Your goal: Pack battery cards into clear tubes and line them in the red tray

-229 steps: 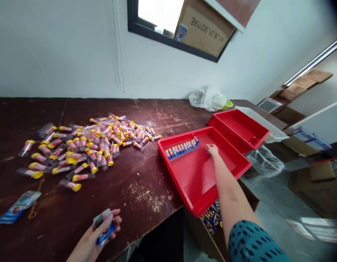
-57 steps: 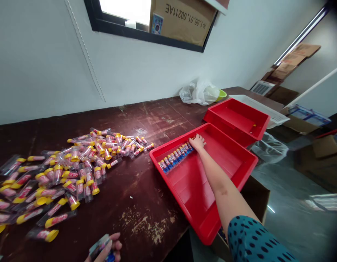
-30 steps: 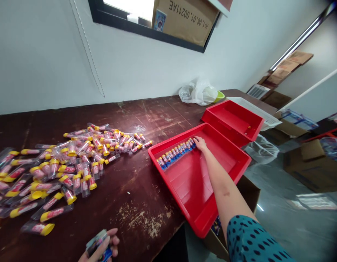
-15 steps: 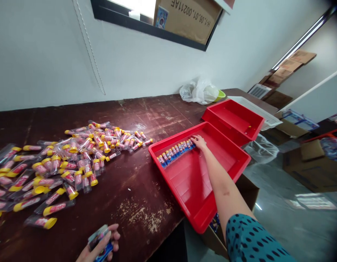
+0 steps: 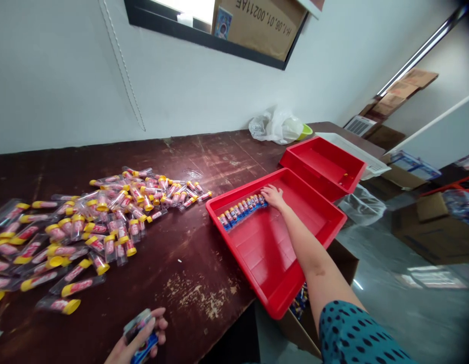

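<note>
Head view: the right hand (image 5: 272,195) lies flat and open, palm down, fingertips touching one end of the row of tubes (image 5: 240,210) lined along a wall of the red tray (image 5: 272,253); it grasps nothing. The left hand (image 5: 137,344) is curled shut round a small stack of packets (image 5: 141,334) near the table (image 5: 204,273) edge.

Risk, in my judgement: the tray overhangs the table edge, so weight on its unsupported corner could tip it. A sideways nudge could scatter the row.

The left hand is partly cut off by the frame. Packet count and tube labels are unreadable. The box (image 5: 346,259) beneath the tray is mostly hidden.
</note>
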Motion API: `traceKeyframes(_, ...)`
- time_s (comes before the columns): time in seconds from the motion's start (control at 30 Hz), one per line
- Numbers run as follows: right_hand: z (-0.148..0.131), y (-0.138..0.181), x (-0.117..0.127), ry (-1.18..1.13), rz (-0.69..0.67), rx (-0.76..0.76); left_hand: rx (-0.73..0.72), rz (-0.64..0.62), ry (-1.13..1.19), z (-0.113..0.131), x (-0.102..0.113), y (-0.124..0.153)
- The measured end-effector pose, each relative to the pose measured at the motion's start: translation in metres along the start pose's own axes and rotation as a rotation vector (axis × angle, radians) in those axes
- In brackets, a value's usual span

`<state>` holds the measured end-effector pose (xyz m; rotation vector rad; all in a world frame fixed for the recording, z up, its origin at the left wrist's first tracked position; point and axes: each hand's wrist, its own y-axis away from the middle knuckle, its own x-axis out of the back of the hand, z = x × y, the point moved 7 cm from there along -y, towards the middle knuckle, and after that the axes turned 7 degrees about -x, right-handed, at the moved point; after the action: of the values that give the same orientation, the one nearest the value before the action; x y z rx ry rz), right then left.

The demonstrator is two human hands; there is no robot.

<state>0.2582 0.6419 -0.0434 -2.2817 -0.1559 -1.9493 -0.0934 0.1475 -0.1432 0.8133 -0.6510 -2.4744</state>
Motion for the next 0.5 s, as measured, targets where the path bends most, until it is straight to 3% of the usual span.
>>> traceKeyframes(0.27, -0.061, 0.019, -0.012, 0.067, -0.125, 0.218, 0.007, 0.06, -0.046, 0.004, -0.002, 0.006)
traceKeyframes(0.5, -0.099, 0.041, 0.003, 0.061, -0.09, 0.274, 0.026, 0.032, -0.055, 0.013, -0.011, 0.021)
